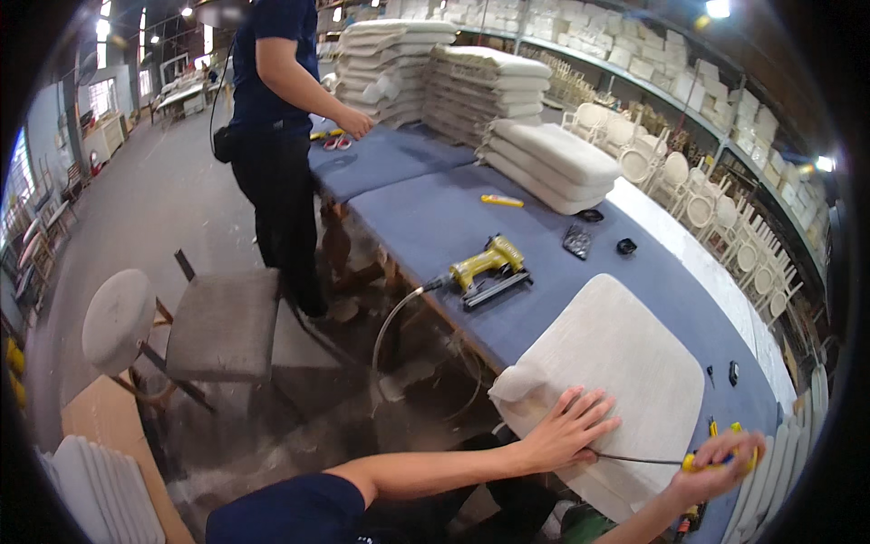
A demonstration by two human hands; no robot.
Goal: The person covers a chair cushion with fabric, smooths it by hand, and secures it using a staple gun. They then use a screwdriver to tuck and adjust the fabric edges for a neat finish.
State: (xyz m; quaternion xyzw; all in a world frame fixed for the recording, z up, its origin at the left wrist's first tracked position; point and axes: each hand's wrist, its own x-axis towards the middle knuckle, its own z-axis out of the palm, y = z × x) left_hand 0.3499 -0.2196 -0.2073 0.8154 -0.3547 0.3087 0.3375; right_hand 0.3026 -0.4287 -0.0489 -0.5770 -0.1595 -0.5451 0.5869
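Note:
A pale fabric-covered seat cushion point(625, 354) lies on the blue table top point(417, 199) in front of me. Spread flat on its near left part is my left hand point(566, 431), fingers apart, with its thumb by the tip of a long thin shaft. That shaft belongs to a yellow-handled screwdriver point(639, 461), whose handle is wrapped by my right hand point(722, 467) near the cushion's right edge. Loose white material point(517, 381) bunches at the cushion's left corner. Exactly where the shaft's tip ends is hidden by my left thumb.
A yellow staple gun point(489, 269) with an air hose lies beyond the cushion. Farther along are a yellow cutter point(502, 200), small black parts point(577, 241) and stacked cushions point(553, 163). A co-worker point(272, 118) stands at the table's far left. A grey stool point(227, 322) stands left.

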